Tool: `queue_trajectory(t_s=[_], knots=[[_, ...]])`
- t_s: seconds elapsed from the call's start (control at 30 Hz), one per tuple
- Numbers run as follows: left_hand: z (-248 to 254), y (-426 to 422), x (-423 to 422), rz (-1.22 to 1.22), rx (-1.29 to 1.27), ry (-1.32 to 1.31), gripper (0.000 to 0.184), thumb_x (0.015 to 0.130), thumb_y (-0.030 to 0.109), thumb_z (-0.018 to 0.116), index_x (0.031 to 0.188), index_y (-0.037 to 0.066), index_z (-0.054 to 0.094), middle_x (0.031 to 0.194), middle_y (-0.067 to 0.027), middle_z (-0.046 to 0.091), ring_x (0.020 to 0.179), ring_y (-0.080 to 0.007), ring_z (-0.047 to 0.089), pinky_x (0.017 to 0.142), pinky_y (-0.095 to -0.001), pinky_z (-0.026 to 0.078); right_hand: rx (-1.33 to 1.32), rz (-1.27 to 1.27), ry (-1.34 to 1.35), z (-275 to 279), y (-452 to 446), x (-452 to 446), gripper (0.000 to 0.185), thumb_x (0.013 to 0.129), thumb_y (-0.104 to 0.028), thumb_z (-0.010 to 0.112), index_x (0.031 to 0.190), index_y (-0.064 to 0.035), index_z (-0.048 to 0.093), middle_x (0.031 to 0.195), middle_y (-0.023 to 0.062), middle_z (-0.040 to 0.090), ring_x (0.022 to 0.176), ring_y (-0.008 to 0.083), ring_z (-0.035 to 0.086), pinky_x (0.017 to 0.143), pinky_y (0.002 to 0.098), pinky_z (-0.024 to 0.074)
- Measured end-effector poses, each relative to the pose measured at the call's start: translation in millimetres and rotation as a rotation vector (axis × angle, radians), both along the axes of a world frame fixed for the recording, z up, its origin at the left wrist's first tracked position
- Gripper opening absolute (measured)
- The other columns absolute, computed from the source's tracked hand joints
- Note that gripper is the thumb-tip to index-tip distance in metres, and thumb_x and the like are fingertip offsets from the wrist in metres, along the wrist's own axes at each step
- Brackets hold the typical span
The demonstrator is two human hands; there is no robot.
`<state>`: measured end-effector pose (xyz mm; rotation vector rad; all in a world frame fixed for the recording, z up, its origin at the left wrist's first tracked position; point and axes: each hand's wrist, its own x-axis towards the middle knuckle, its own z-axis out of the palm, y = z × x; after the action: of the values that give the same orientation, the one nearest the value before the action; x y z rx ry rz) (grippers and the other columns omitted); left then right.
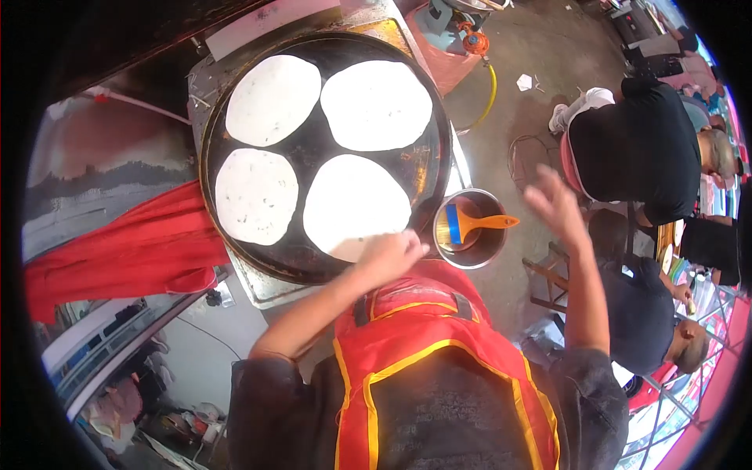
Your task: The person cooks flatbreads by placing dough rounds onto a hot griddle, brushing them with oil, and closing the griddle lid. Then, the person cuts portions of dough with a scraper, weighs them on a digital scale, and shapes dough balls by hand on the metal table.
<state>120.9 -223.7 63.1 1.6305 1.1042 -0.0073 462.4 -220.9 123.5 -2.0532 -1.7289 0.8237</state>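
A round dark griddle (309,153) carries several pale flatbreads; the nearest flatbread (352,205) lies at its near right. My left hand (393,257) is over the griddle's near edge, beside that bread, its fingers curled together. Whether anything is inside those fingers cannot be made out. A metal pot (499,249) stands at the griddle's right side. Across the pot lies a brush (476,224) with a wooden handle and blue band. My right hand (554,202) hangs in the air right of the pot, fingers apart and slightly blurred, with nothing in it.
A red cloth (149,243) drapes left of the griddle. Beyond its far right side are an orange gas regulator (475,41) and a yellow hose (492,98). People (642,141) sit to the right, near a wooden stool (548,274).
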Motion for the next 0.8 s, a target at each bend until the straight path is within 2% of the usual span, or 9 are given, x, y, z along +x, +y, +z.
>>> queue_trajectory(t_s=[0.07, 0.1, 0.17, 0.23, 0.27, 0.4, 0.53, 0.63, 0.8], knots=[[-6.6, -30.8, 20.7, 0.124, -0.117, -0.012, 0.035, 0.089, 0.033, 0.056, 0.097, 0.0, 0.063, 0.078, -0.0182, 0.068, 0.068, -0.0286, 0.067, 0.065, -0.0353, 0.052, -0.181, -0.007, -0.024, -35.3, -49.8, 6.4, 0.075, 0.076, -0.039, 0.076, 0.13, -0.001, 0.042, 0.101, 0.0227, 0.062, 0.089, 0.0312, 0.064, 0.076, 0.0391, 0.051], [-1.3, -39.5, 33.7, 0.233, -0.244, -0.019, 0.034, 0.09, 0.032, 0.056, 0.096, -0.001, 0.062, 0.074, -0.0182, 0.067, 0.062, -0.0273, 0.066, 0.061, -0.0341, 0.052, -0.175, -0.002, 0.023, -44.1, -62.8, -5.4, 0.065, 0.077, -0.035, 0.076, 0.122, -0.0007, 0.046, 0.093, 0.0202, 0.064, 0.082, 0.0276, 0.065, 0.07, 0.0369, 0.0512], [-32.6, -61.0, 56.5, 0.402, -0.079, -0.029, 0.034, 0.09, 0.031, 0.056, 0.086, -0.003, 0.059, 0.069, -0.0186, 0.066, 0.058, -0.027, 0.066, 0.056, -0.0347, 0.051, -0.089, -0.056, 0.18, -53.0, -64.3, -26.7, 0.037, 0.082, -0.022, 0.071, 0.107, -0.0005, 0.054, 0.083, 0.017, 0.064, 0.071, 0.0263, 0.064, 0.066, 0.0349, 0.0507], [-57.2, -73.9, 77.5, 0.482, 0.172, 0.084, 0.035, 0.09, 0.03, 0.056, 0.081, -0.004, 0.057, 0.069, -0.0196, 0.065, 0.06, -0.0288, 0.067, 0.058, -0.0372, 0.052, 0.07, -0.006, 0.132, -52.8, -56.3, -37.0, 0.028, 0.083, -0.017, 0.068, 0.103, -0.0013, 0.056, 0.083, 0.0177, 0.064, 0.071, 0.0272, 0.064, 0.066, 0.0348, 0.0508], [-48.8, -74.1, 85.2, 0.543, 0.165, 0.111, 0.031, 0.089, 0.024, 0.054, 0.076, -0.004, 0.053, 0.072, -0.0243, 0.063, 0.066, -0.0364, 0.065, 0.061, -0.0443, 0.05, 0.1, 0.014, 0.182, -51.9, -51.7, -42.5, 0.026, 0.083, -0.016, 0.067, 0.103, -0.0019, 0.056, 0.083, 0.018, 0.064, 0.071, 0.0277, 0.064, 0.066, 0.0348, 0.0507], [-32.4, -83.9, 110.9, 0.624, 0.342, 0.166, 0.025, 0.085, 0.018, 0.051, 0.074, -0.005, 0.053, 0.076, -0.0297, 0.058, 0.077, -0.0455, 0.058, 0.066, -0.0535, 0.045, 0.09, 0.203, 0.371, -38.2, -36.3, -60.6, 0.023, 0.083, -0.016, 0.065, 0.102, -0.0037, 0.059, 0.085, 0.0185, 0.064, 0.076, 0.0329, 0.065, 0.067, 0.0364, 0.0505], [23.9, -74.8, 109.5, 0.687, 0.453, 0.213, 0.027, 0.086, 0.021, 0.049, 0.072, -0.001, 0.057, 0.073, -0.0282, 0.06, 0.072, -0.0465, 0.059, 0.066, -0.0549, 0.046, 0.04, 0.379, 0.348, -7.6, -10.2, -52.0, 0.021, 0.083, -0.015, 0.061, 0.1, -0.0033, 0.061, 0.081, 0.0193, 0.064, 0.074, 0.0328, 0.065, 0.067, 0.0368, 0.0505], [57.9, -67.0, 91.9, 0.712, 0.538, 0.257, 0.026, 0.087, 0.019, 0.048, 0.079, -0.003, 0.058, 0.076, -0.0271, 0.062, 0.073, -0.0449, 0.06, 0.068, -0.0528, 0.048, 0.2, 0.45, 0.356, 48.5, 6.1, -49.1, 0.019, 0.082, -0.014, 0.06, 0.098, -0.0032, 0.062, 0.083, 0.0205, 0.063, 0.072, 0.0335, 0.065, 0.066, 0.0381, 0.0502], [80.2, -54.0, 56.9, 0.818, 0.614, 0.332, 0.025, 0.086, 0.018, 0.048, 0.081, -0.005, 0.058, 0.079, -0.0273, 0.063, 0.075, -0.0443, 0.061, 0.071, -0.0516, 0.048, 0.292, 0.576, 0.294, 47.6, 24.7, -88.6, 0.016, 0.081, -0.013, 0.062, 0.095, -0.0051, 0.061, 0.088, 0.0194, 0.063, 0.075, 0.0363, 0.062, 0.068, 0.0407, 0.0495]])
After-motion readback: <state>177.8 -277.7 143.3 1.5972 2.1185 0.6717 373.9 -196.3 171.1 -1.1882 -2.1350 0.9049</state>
